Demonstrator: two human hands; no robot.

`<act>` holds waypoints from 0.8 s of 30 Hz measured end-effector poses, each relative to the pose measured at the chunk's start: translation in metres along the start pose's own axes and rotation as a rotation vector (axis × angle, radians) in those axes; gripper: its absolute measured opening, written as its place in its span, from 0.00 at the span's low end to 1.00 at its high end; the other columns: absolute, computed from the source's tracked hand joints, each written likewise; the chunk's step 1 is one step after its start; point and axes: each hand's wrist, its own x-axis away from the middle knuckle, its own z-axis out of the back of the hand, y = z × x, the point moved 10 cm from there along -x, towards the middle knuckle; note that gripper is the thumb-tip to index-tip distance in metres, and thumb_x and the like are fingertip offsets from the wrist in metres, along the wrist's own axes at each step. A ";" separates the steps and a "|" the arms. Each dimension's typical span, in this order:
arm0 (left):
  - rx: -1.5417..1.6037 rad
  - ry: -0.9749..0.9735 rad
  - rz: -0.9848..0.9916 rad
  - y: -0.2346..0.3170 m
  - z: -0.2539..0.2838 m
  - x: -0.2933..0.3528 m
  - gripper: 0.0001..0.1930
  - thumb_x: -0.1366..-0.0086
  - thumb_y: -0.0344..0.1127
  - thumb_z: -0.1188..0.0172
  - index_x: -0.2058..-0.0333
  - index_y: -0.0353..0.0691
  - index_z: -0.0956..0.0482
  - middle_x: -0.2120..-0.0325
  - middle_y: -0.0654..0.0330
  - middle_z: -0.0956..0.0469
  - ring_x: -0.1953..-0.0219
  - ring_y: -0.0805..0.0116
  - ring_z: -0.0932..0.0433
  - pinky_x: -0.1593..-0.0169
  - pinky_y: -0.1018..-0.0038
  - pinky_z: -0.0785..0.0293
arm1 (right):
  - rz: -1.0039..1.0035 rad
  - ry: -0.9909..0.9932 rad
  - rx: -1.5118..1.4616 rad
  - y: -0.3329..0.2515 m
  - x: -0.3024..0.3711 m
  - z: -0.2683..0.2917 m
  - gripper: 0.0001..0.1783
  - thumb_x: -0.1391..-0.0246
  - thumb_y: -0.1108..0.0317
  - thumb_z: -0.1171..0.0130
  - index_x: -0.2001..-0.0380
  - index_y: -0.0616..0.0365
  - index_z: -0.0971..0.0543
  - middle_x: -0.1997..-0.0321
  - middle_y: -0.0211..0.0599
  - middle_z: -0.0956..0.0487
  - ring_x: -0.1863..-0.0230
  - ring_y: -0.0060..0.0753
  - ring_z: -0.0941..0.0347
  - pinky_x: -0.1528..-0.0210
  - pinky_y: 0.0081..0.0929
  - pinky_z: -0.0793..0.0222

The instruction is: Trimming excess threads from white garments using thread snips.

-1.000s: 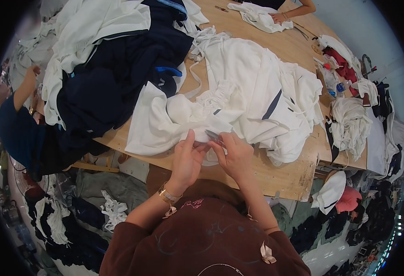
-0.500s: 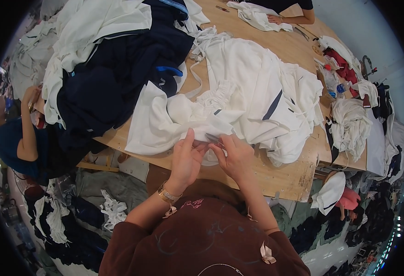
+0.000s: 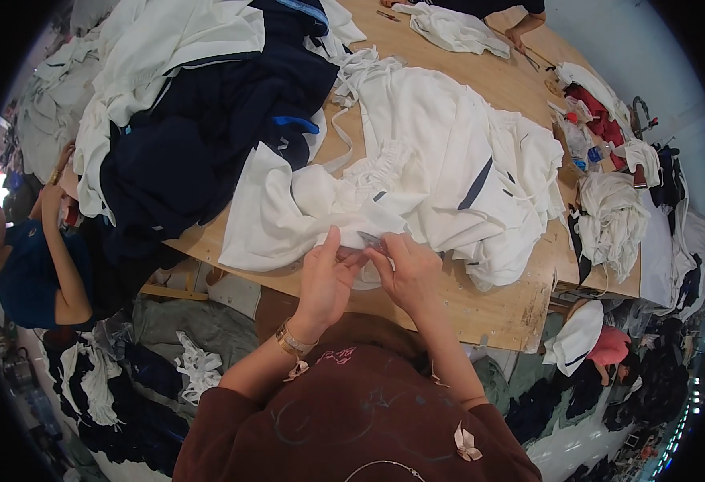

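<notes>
At the near edge of the wooden table [image 3: 481,309], my two hands meet over a white garment [image 3: 268,213] with a gathered waistband. My left hand [image 3: 324,281] pinches a bit of its fabric, the fingertips partly hidden. Held in my right hand [image 3: 411,277] is a pair of small grey metal thread snips [image 3: 371,240], the blades pointing left over the cloth. The fingertips of both hands nearly touch. Whatever lies between them is too small to make out.
Dark navy garments [image 3: 184,136] heap up at the left, with white ones on top. More white garments [image 3: 441,120] with navy stripes spread beyond my hands. A co-worker's hand [image 3: 515,38] is at the far edge; another person [image 3: 43,257] sits left. Bottles [image 3: 597,153] and cloth lie right.
My hands stay almost in place, with the snips shifting slightly. The far co-worker's hand has left the white cloth and moved right. At the left, the other person has leaned into view, arms raised.
</notes>
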 end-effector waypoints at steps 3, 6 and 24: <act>0.011 -0.003 0.010 0.002 -0.006 -0.001 0.20 0.30 0.45 0.59 0.56 0.32 0.29 0.59 0.53 0.24 0.55 0.64 0.26 0.48 0.67 0.32 | -0.057 0.010 -0.115 0.006 0.000 0.000 0.15 0.49 0.55 0.42 0.72 0.55 0.29 0.80 0.33 0.30 0.83 0.36 0.32 0.82 0.27 0.40; 0.026 0.052 0.048 0.001 -0.010 -0.006 0.20 0.30 0.45 0.60 0.56 0.31 0.30 0.60 0.53 0.24 0.55 0.63 0.26 0.49 0.66 0.31 | -0.359 0.025 -0.409 0.036 0.005 -0.007 0.13 0.47 0.60 0.41 0.69 0.59 0.29 0.80 0.32 0.28 0.84 0.29 0.35 0.81 0.22 0.41; -0.017 0.073 0.102 -0.036 0.013 -0.007 0.17 0.32 0.38 0.53 0.65 0.24 0.26 0.68 0.55 0.24 0.65 0.71 0.24 0.49 0.68 0.27 | -0.540 -0.062 -0.819 0.047 0.012 -0.035 0.03 0.52 0.73 0.40 0.73 0.60 0.24 0.83 0.16 0.36 0.80 0.08 0.47 0.79 0.12 0.53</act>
